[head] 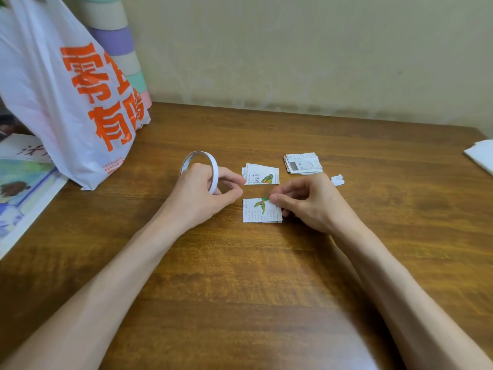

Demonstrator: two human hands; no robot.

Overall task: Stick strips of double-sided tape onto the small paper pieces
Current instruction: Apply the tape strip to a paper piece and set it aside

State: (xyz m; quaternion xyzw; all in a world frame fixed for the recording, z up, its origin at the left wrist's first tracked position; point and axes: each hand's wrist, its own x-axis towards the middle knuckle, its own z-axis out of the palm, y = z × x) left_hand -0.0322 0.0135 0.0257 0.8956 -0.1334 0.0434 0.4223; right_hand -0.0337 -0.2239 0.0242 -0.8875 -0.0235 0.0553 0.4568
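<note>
My left hand (198, 192) grips a thin white roll of double-sided tape (200, 166), held upright on the wooden table (240, 276). Just right of it lies a small printed paper piece (257, 213) with a green and orange figure. My right hand (306, 202) has its fingers curled, pinching that piece at its upper right edge. A second small piece (262, 174) with a colourful picture lies flat just behind, touched by neither hand. Whether a strip of tape runs between the roll and the paper I cannot tell.
A stack of small printed papers (304, 163) and a crumpled white scrap (337, 180) lie behind my right hand. A white plastic bag (66, 89) with orange lettering stands at the left, over picture sheets (24, 188). White paper (481, 156) pokes in at the right edge.
</note>
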